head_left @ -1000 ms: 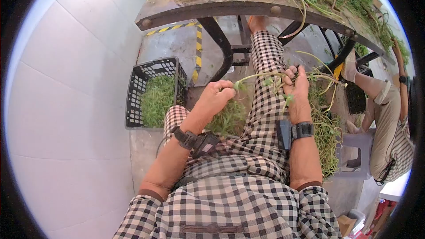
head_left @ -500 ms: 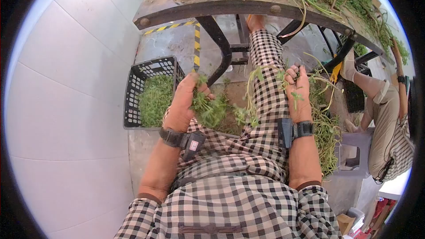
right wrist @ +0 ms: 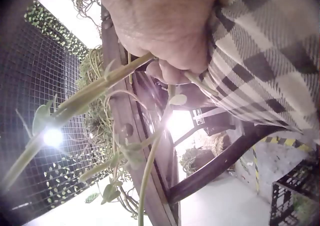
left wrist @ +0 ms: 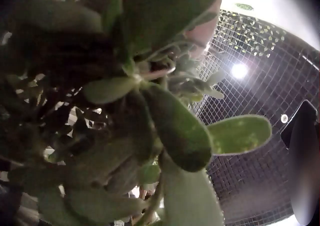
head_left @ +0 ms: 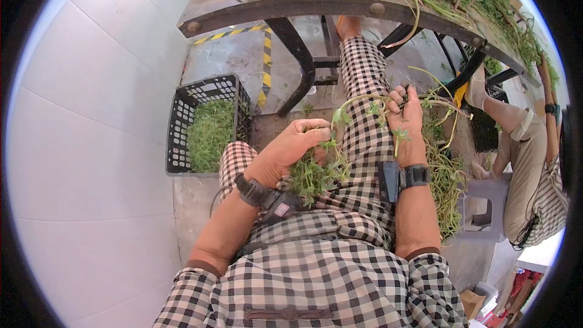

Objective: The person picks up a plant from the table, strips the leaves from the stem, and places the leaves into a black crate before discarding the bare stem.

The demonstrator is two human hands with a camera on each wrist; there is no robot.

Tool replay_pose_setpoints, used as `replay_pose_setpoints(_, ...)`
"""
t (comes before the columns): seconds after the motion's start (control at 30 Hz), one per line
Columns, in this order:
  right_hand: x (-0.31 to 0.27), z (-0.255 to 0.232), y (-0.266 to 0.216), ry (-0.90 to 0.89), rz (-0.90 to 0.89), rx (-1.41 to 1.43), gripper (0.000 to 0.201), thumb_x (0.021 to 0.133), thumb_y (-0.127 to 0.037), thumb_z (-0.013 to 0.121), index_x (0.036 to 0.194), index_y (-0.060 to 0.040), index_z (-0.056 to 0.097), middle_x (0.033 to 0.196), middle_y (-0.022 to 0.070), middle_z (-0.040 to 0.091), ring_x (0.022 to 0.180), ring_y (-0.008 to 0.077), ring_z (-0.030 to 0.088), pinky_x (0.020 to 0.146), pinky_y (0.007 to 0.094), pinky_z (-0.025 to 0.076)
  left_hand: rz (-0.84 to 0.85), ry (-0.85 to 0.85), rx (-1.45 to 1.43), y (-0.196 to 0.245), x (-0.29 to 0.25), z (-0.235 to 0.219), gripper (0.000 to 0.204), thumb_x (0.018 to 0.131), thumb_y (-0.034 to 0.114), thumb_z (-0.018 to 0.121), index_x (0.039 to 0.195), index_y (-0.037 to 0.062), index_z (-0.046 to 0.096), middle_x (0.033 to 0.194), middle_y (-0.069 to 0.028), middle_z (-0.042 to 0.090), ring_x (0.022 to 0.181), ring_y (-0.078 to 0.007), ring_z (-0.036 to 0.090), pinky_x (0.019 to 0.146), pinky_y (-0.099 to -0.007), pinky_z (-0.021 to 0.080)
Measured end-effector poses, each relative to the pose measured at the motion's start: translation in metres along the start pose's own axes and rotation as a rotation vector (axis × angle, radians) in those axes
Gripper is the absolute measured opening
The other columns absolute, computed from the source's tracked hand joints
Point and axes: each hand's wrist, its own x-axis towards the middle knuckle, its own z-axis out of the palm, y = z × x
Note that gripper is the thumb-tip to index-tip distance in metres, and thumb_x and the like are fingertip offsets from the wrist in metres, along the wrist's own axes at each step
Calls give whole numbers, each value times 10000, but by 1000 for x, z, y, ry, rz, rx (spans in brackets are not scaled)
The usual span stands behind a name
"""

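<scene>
In the head view my left hand point(head_left: 296, 149) pinches leafy green sprigs point(head_left: 311, 181) that hang below its fingers, above the lap. My right hand point(head_left: 407, 124) is raised over the right thigh, fingers curled round long stems point(head_left: 366, 96). One stem arches from the right hand toward the left fingertips. In the left wrist view, close leaves point(left wrist: 180, 126) hide most of the left hand. The right wrist view shows the right hand point(right wrist: 160, 28) gripping a thick stem point(right wrist: 90, 93) and thinner ones.
A black crate point(head_left: 243, 115) with cut greens stands on the floor at left. The table edge point(head_left: 303, 6) crosses ahead, greens heaped on top. Long stems point(head_left: 446, 200) lie beside the right forearm. A grey stool point(head_left: 495, 197) and another person's leg point(head_left: 528, 164) are at right.
My left hand swung left with a leafy bunch, then came back toward the middle, its fingers now at the arching stem. The right hand has barely moved, still gripping its stems.
</scene>
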Motion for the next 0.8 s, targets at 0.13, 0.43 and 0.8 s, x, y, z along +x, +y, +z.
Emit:
replay_pose_setpoints(0.13,3,-5,0,-102,38,59,154,947,-244,374,914,-95,394,713,12,427,560,112,383,392,224,280,30,23,13,2,-4,4,154,832,167,519,872,42,600,734,6,573,602,-83,521,552,-226,432)
replay_pose_setpoints(0.43,8,-15,2,-50,39,196,191,954,-266,349,906,-88,399,721,7,441,564,112,397,404,216,299,241,384,60,5,-17,-10,168,787,119,436,846,61,582,787,-10,539,679,-91,491,626,-237,437)
replay_pose_setpoints(0.8,7,-14,-10,-14,49,19,298,946,-331,369,970,-68,506,833,64,559,677,163,546,526,250,486,551,429,-19,7,-49,-58,308,806,84,553,1090,-7,475,1013,-79,553,919,-141,544,831,-283,457)
